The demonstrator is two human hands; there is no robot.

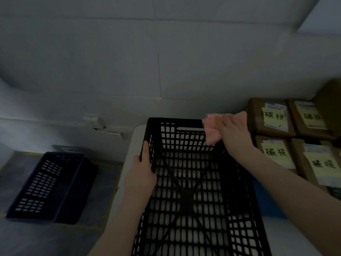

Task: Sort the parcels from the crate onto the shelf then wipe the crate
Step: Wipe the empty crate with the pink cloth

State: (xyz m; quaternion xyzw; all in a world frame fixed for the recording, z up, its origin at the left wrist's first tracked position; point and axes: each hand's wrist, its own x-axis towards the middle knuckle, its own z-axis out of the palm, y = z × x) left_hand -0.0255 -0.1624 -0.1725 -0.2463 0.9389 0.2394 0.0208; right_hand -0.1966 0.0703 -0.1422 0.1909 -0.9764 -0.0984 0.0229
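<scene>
While the black crate (175, 122) is gripped at its left rim by the left hand (140, 180), a pink cloth (210, 130) is held bunched in the right hand (234, 130) at the far right corner; crate set on white table (136, 137).

One left hand (140, 180) and one right hand (233, 130) are sharing the view with two crates, a black crate (171, 120) and a blue crate (46, 182), one pink cloth (210, 130) and four labelled parcels (273, 117).
</scene>
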